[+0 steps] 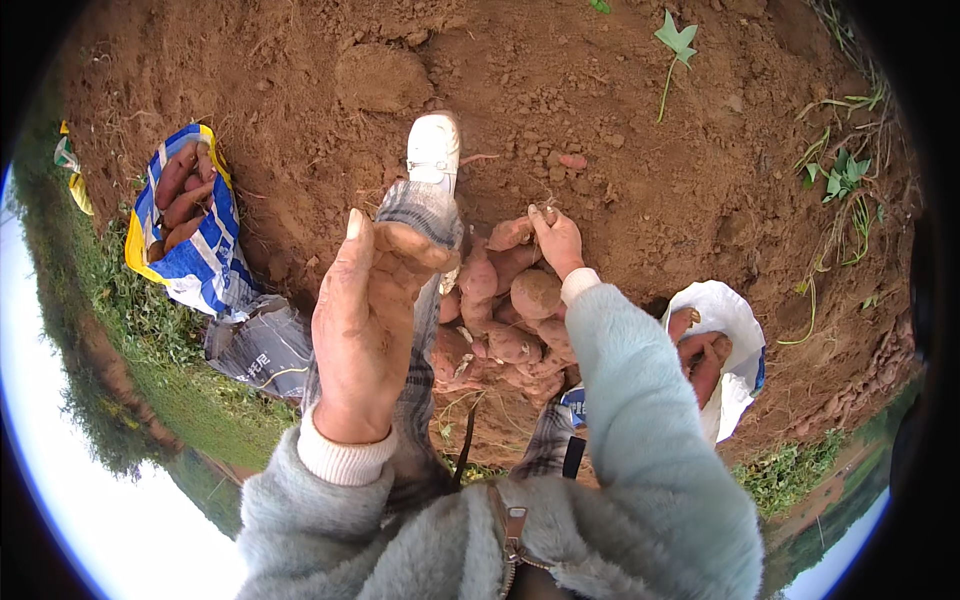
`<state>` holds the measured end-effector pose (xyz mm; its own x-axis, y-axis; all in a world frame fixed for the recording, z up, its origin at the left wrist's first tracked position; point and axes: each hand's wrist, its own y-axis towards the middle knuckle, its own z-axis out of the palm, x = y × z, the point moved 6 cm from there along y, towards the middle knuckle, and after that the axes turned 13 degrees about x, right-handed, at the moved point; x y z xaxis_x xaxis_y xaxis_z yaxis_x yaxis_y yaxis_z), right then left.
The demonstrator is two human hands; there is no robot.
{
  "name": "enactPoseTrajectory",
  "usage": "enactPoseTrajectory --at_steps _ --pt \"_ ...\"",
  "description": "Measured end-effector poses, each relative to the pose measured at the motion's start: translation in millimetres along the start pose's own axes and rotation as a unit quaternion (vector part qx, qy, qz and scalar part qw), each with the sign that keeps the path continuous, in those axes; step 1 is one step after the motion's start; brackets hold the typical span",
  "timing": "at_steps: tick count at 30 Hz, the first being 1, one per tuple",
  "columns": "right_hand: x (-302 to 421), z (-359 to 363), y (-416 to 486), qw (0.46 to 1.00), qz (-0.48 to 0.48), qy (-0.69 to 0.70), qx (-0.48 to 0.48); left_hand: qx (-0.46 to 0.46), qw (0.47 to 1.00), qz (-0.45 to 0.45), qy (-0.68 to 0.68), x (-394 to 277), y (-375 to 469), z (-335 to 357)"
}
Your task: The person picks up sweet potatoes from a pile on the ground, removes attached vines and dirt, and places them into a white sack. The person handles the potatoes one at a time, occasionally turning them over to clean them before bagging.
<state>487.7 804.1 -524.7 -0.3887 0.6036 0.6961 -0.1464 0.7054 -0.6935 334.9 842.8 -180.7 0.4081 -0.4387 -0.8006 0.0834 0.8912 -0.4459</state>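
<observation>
My left hand [367,322] is raised at the centre left, palm up with its fingers curled and apart; nothing shows in it. My right hand [556,236] is low by the upper right edge of a heap of sweet potatoes [480,277], its thumb and fingertips pinched together near one end of a small sweet potato [511,233]. Whether the fingers grip it cannot be told. A rounder sweet potato [535,294] lies just below that hand. Part of the heap is hidden behind my right sleeve.
A blue, white and yellow sack [225,255] with sweet potatoes stands at left, a grey bag [262,349] beside it. At right is a white sack [739,360] holding sweet potatoes. My white shoe [433,146] rests on reddish soil, and cut vines [847,176] lie far right.
</observation>
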Motion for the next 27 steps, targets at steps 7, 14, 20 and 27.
enactPoseTrajectory --at_steps 7,14,20,27 --pt "15.5 -31.5 -19.8 0.952 0.011 0.294 0.082 0.022 0.991 -0.040 0.129 15.6 8.6 -0.2" --pt "114.3 -10.7 -94.7 0.827 -0.040 0.509 0.235 0.078 0.715 -0.129 0.683 56.6 15.8 11.5" --pt "141.3 -0.2 -120.4 0.780 -0.077 0.561 0.265 0.046 0.713 -0.165 0.680 63.6 19.1 3.5" --pt "120.1 -68.8 -123.3 0.850 -0.164 0.496 0.061 -0.048 0.922 -0.031 0.384 51.2 31.9 -9.9"
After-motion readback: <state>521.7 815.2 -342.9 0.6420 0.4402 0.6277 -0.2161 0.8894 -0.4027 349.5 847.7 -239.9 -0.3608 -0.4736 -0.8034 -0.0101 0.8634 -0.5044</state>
